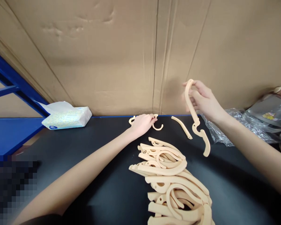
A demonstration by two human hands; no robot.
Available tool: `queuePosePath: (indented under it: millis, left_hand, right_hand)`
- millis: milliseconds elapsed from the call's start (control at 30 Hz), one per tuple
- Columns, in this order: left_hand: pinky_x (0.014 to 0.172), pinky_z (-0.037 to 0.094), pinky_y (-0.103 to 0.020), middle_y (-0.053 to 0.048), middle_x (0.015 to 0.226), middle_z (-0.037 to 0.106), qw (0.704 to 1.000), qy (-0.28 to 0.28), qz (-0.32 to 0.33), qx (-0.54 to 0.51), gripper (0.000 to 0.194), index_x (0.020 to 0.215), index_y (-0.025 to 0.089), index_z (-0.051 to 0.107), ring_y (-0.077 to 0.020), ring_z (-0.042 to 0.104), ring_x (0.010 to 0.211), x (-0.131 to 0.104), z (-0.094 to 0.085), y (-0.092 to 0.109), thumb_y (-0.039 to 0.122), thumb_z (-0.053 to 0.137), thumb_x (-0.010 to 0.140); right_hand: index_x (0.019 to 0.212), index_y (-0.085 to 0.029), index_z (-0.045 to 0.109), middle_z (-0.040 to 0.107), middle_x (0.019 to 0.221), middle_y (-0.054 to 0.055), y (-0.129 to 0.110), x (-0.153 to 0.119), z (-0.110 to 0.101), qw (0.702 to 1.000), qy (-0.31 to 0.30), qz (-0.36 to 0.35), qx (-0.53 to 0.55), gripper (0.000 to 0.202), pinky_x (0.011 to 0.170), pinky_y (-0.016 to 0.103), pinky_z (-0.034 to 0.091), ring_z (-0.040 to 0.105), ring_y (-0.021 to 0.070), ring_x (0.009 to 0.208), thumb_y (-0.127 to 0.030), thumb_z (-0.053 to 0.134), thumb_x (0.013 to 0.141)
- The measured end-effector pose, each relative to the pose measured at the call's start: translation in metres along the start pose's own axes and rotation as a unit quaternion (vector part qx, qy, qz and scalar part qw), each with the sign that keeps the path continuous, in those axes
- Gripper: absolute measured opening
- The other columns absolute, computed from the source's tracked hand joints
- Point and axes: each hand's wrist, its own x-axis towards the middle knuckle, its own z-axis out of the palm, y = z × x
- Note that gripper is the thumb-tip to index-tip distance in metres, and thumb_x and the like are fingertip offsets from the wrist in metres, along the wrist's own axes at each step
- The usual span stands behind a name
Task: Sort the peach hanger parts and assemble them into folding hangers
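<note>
My right hand [199,97] holds up a curved beige hanger piece [192,107] with jointed parts, its lower end hanging above the table. At the table's back edge, my left hand [144,123] has its fingertips closed on a small beige hook [158,127]. Another small hook [131,120] shows just left of that hand. Between the two hands lies a single curved beige arm [182,127]. A heap of beige hanger parts [168,181] covers the table in front of me.
On the black table [103,193], a tissue pack [67,118] lies at the back left, near a blue metal frame [21,90]. Clear plastic bags [239,125] lie at the right. Brown cardboard [107,62] stands behind the table.
</note>
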Motion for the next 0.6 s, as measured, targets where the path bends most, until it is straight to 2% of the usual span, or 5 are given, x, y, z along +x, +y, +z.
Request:
queuePosePath:
  millis: [167,300,400,467,600]
  left_hand:
    - [0.064,0.04,-0.025,-0.005,0.074,0.066,0.997,-0.011,-0.015,-0.079,0.031,0.089,0.018,0.063,-0.0203,0.062,0.077,-0.001,-0.008,0.018,0.045,0.046,0.092]
    - [0.066,0.049,-0.027,-0.01,0.086,0.072,0.937,-0.144,-0.05,-0.313,0.053,0.095,0.013,0.066,-0.0182,0.066,0.077,-0.002,-0.017,0.043,0.054,0.033,0.095]
    - [0.072,0.051,-0.027,-0.009,0.092,0.071,0.862,-0.146,-0.11,-0.473,0.023,0.094,0.013,0.063,-0.0158,0.067,0.081,-0.003,-0.02,0.05,0.034,0.058,0.089]
    - [0.065,0.051,-0.022,-0.006,0.091,0.068,0.857,-0.112,-0.129,-0.487,0.01,0.095,0.014,0.059,-0.0106,0.064,0.072,-0.004,-0.021,0.049,0.022,0.053,0.091]
    - [0.039,0.033,-0.015,0.002,0.064,0.051,0.839,-0.123,-0.165,-0.504,0.012,0.089,0.013,0.055,-0.0038,0.044,0.044,-0.005,-0.024,0.046,0.014,0.044,0.093]
  right_hand:
    - [0.106,-0.029,0.042,0.063,0.085,0.0,0.01,0.003,0.001,0.985,0.131,-0.044,0.099,0.029,0.061,0.032,0.052,0.066,0.0176,0.073,-0.02,0.052,0.08]
    - [0.088,-0.027,0.04,0.063,0.094,0.002,0.023,0.006,0.005,0.966,0.215,-0.101,0.106,0.016,0.07,0.034,0.055,0.067,0.0196,0.092,-0.023,0.053,0.08]
    - [0.084,-0.026,0.046,0.067,0.094,0.002,0.029,0.006,0.004,0.977,0.183,-0.111,0.022,0.01,0.071,0.035,0.054,0.067,0.02,0.09,-0.022,0.054,0.079]
    - [0.084,-0.024,0.055,0.07,0.092,0.003,0.029,0.004,0.002,0.976,0.127,-0.125,-0.126,0.008,0.072,0.035,0.052,0.067,0.0204,0.087,-0.019,0.055,0.078]
    - [0.092,-0.02,0.065,0.07,0.093,0.006,0.027,-0.004,0.004,0.857,0.001,-0.232,-0.46,0.016,0.068,0.032,0.044,0.065,0.0217,0.083,-0.022,0.049,0.089]
